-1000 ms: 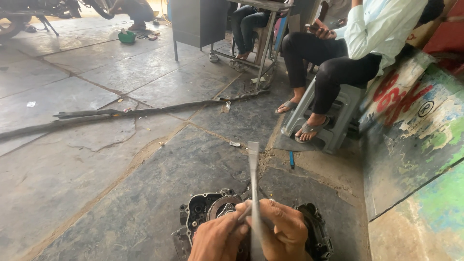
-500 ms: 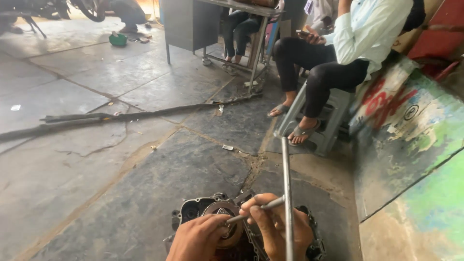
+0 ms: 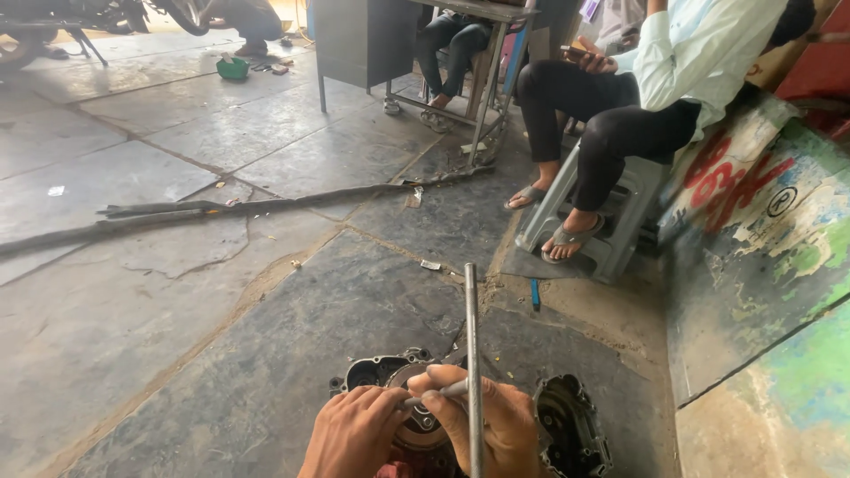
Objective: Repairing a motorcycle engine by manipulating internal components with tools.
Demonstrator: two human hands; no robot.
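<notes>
A long grey metal rod (image 3: 471,354) stands nearly upright at the bottom centre, crossed by a short bar like a T-handle. My right hand (image 3: 491,420) is closed around the rod and the short crossbar. My left hand (image 3: 354,434) rests beside it, fingers touching the crossbar's left end above a dark engine casing (image 3: 381,376) on the floor. A second dark engine cover (image 3: 571,429) lies just right of my right hand. What the rod's lower end sits on is hidden by my hands.
A person sits on a grey plastic stool (image 3: 611,221) at upper right, feet in sandals. A long dark strip (image 3: 221,211) lies across the stone floor. A metal desk frame (image 3: 425,53) stands behind. A painted wall (image 3: 761,265) runs along the right.
The upright rod has shifted about between my hands, left to right and back toward centre. My hands have stayed on the tool over the engine casing. The view has tilted slightly.
</notes>
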